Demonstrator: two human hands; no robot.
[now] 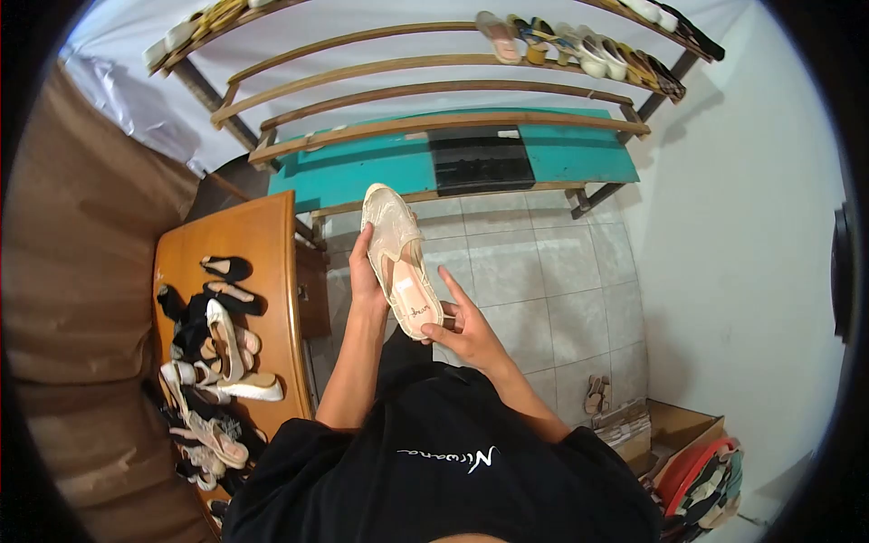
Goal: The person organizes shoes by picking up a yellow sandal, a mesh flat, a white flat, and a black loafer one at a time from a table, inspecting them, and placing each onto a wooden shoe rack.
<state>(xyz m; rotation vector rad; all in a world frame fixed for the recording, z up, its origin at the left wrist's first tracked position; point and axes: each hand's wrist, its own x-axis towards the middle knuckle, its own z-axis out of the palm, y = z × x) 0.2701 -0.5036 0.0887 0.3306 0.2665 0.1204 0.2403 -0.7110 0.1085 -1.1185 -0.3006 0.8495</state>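
A cream slip-on mule shoe [393, 226] with a sheer, lace-like upper is held up in front of my chest, its toe pointing away from me. My left hand [365, 271] grips the shoe along its left side near the upper. At the heel end, my right hand [466, 330] has its thumb on the pink insole, which bears dark lettering, and its index finger stretches out beside the shoe. The underside of the sole is hidden from view.
A wooden table [262, 226] at left carries a pile of shoes [226, 344]. Ahead stands a slatted wooden rack [344, 68] with shoes [606, 59] at its upper right, above a teal board [570, 154]. A cardboard box [679, 425], a red basin [692, 471] and sandals [597, 395] sit lower right.
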